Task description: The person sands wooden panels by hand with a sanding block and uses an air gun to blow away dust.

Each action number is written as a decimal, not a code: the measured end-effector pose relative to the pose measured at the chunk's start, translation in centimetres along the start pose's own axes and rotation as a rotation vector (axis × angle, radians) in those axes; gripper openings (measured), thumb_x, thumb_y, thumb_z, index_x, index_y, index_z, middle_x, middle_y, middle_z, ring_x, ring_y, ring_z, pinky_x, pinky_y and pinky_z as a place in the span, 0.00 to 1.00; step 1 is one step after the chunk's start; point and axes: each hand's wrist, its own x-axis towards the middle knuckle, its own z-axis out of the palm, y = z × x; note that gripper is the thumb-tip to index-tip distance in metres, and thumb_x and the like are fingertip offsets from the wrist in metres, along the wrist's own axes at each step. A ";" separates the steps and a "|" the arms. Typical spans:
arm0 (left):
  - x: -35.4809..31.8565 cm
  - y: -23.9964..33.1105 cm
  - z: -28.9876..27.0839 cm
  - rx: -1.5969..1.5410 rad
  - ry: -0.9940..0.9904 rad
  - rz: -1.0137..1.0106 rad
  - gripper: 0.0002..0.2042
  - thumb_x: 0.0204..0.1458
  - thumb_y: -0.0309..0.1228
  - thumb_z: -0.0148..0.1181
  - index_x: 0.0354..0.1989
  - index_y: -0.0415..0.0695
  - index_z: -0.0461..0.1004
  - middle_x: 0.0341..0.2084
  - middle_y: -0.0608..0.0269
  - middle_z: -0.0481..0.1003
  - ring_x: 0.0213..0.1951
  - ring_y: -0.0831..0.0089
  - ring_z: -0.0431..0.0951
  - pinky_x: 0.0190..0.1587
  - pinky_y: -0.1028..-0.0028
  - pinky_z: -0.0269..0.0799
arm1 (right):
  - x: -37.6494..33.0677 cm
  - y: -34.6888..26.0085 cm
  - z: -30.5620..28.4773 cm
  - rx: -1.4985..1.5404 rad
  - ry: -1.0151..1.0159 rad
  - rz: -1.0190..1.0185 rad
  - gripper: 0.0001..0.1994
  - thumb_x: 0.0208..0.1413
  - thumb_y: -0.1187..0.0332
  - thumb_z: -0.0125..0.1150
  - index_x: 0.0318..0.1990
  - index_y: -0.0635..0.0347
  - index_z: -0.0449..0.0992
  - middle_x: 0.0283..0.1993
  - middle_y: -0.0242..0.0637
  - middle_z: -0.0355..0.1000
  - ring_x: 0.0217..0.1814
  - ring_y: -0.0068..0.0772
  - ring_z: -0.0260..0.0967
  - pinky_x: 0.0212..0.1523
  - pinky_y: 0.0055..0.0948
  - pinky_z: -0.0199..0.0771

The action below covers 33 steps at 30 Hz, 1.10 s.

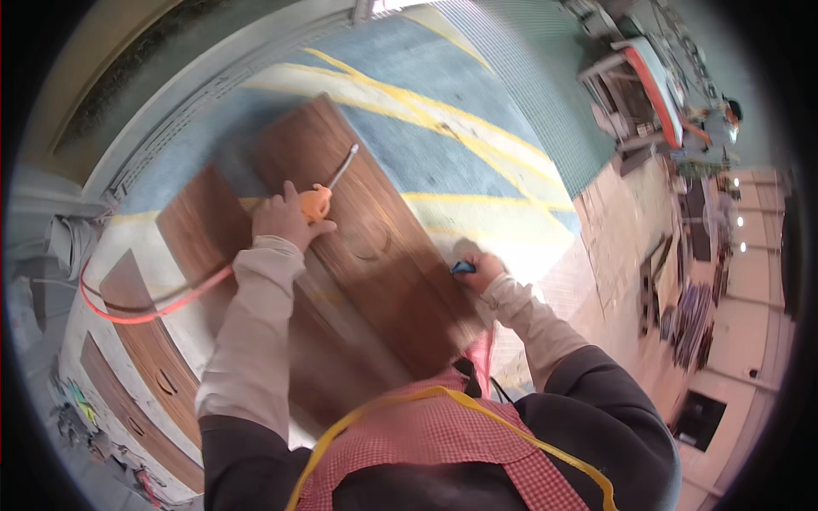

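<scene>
My left hand (pixel 285 223) is closed round an orange air blow gun (pixel 314 204) with a thin metal nozzle. The nozzle points up and to the right over a brown wood-grain panel (pixel 375 247), which has a curved mark in its face. By the right edge of this panel, my right hand (pixel 486 271) is closed on a small blue object (pixel 463 267); its kind is not clear. A second brown panel (pixel 200 217) lies to the left, partly hidden under my left forearm.
A red hose (pixel 141 319) curves across the left side. Two narrow brown panels with curved slots, one (pixel 153 341) beside the other (pixel 123 417), lie at lower left. The work surface (pixel 426 162) is blue and white with yellow stripes. A person (pixel 724 123) stands far right near stacked boards (pixel 692 319).
</scene>
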 end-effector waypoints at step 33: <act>-40.3 -7.1 4.3 0.187 -0.292 0.367 0.07 0.54 0.38 0.53 0.38 0.55 0.75 0.26 0.56 0.76 0.30 0.53 0.77 0.29 0.60 0.72 | -26.5 4.9 11.1 0.218 0.175 0.030 0.12 0.47 0.66 0.67 0.38 0.61 0.78 0.32 0.41 0.77 0.34 0.31 0.75 0.39 0.29 0.74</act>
